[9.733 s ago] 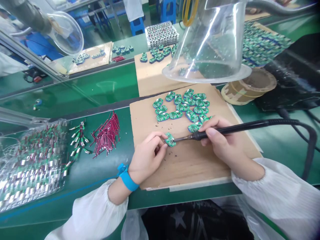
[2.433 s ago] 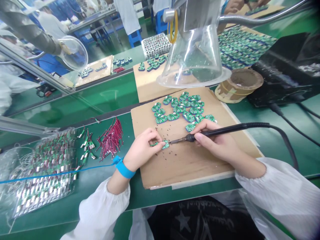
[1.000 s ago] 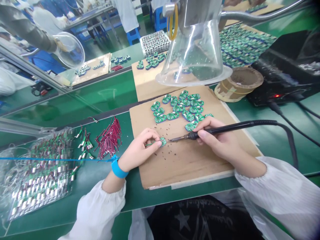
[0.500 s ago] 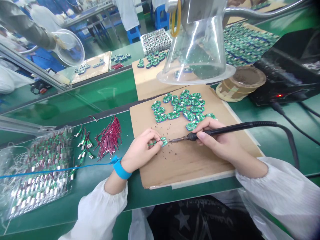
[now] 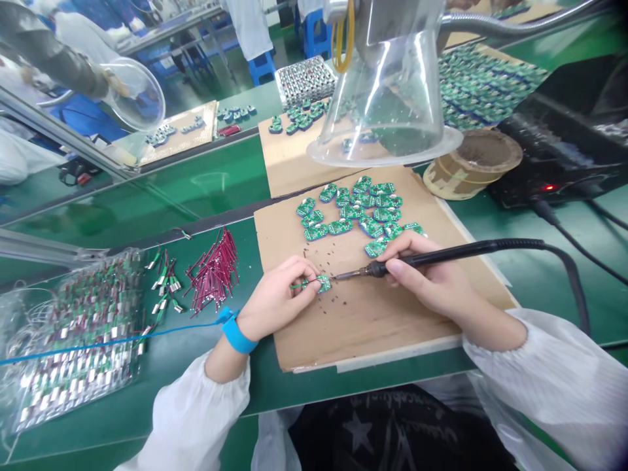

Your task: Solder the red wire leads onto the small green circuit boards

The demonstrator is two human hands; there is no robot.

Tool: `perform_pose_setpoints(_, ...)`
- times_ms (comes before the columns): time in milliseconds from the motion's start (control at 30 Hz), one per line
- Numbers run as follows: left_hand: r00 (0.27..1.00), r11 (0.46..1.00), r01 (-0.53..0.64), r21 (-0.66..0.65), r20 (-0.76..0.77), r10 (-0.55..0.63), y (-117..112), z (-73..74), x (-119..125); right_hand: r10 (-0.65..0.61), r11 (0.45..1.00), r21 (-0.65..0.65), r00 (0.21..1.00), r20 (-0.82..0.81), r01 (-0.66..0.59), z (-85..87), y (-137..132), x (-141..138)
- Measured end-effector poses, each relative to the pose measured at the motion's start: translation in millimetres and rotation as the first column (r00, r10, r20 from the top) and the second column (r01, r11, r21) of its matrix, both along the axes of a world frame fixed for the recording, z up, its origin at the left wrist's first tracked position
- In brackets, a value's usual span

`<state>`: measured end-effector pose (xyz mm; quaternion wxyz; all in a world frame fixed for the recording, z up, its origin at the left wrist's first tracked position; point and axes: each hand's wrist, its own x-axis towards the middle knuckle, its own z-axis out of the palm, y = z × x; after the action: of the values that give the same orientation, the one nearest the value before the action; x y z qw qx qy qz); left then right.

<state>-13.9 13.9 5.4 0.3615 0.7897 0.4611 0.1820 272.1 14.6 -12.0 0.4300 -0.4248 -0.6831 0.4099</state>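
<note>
My left hand [image 5: 282, 294], with a blue strap at the wrist, has its fingertips pinched on a thin green wire [image 5: 296, 286] over a small green circuit board [image 5: 324, 284]. The board lies on the cardboard sheet [image 5: 392, 320], its left part under my fingers; whether they grip the board too is hidden. My right hand [image 5: 422, 271] is closed around the black handle of a soldering iron [image 5: 441, 254], pen-like. The iron's metal tip points left and is at the board's right edge; contact is too small to tell. Dark specks lie around the board.
Several circuit boards [image 5: 353, 211] lie behind my hands. To the left are red wires [image 5: 213, 271], wired connectors [image 5: 169, 278] and a filled plastic bag [image 5: 83, 340]. A clear fume hood [image 5: 385, 111] hangs overhead. A round tub [image 5: 471, 163] and a black station [image 5: 554, 144] stand right.
The board has shifted slightly and more of it shows beside my left fingertips, which have moved a little. The soldering iron and my right hand have hardly moved.
</note>
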Motion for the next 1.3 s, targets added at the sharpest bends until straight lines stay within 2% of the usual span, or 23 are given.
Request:
perform_pose_setpoints(500,1.0,1.0,-0.012,0.009,-0.02,0.012,0.5,-2.0,-2.3,0.016,1.0,0.024,1.0,0.005,-0.016,-0.4,0.8,-0.2)
perform_pose_setpoints(800,1.0,1.0,0.001,0.003,-0.002,-0.001,-0.2,-1.1,-2.7,0.014,0.998,-0.052,0.997,-0.072,-0.018,0.9,-1.6,-3.7)
perform_pose_setpoints(967,0.998,0.998,-0.055,-0.01,-0.022,0.054,0.1,-2.6,-1.4,0.0,0.998,-0.058,0.997,-0.077,-0.004,2.5,-2.7,-4.7)
perform_pose_setpoints(1300,0.988,0.99,-0.135,0.049,-0.07,0.138,-2.3,-2.3,6.3,0.002,1.0,-0.017,1.0,0.0,-0.002,2.6,-1.2,-2.9)
